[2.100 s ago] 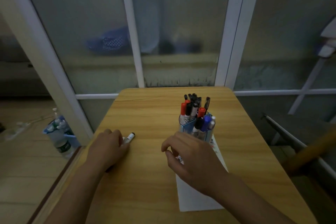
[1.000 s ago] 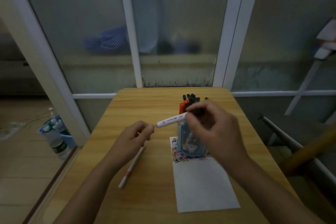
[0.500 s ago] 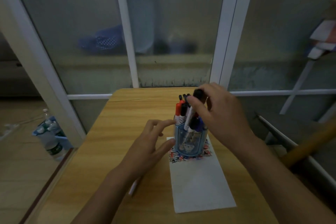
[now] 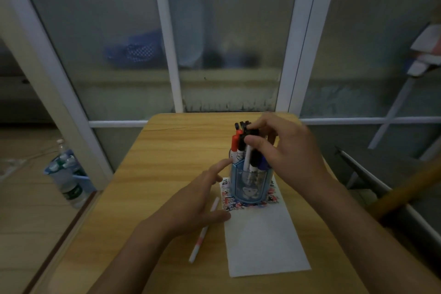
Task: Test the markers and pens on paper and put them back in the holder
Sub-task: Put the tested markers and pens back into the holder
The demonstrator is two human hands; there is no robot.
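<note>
A blue see-through holder [image 4: 250, 184] stands on the far end of a white paper sheet [image 4: 262, 241], which carries coloured scribbles around the holder's base. Several markers with red, black and blue caps stand in it. My right hand [image 4: 284, 148] is over the holder, its fingers pinching the black cap of a white marker [image 4: 248, 157] that stands inside. My left hand [image 4: 198, 200] lies open on the table just left of the holder, one fingertip touching its rim. A thin white pen [image 4: 202, 234] lies on the wood partly under that hand.
The small wooden table [image 4: 152, 174] ends at a glass partition with white frames. On the floor to the left stands a pack of water bottles [image 4: 66, 179]. A wooden pole [image 4: 410, 191] and metal bars are at the right.
My right hand carried the white marker from mid-air to the holder and lowered it in. My left hand let the thin pen lie and moved up beside the holder.
</note>
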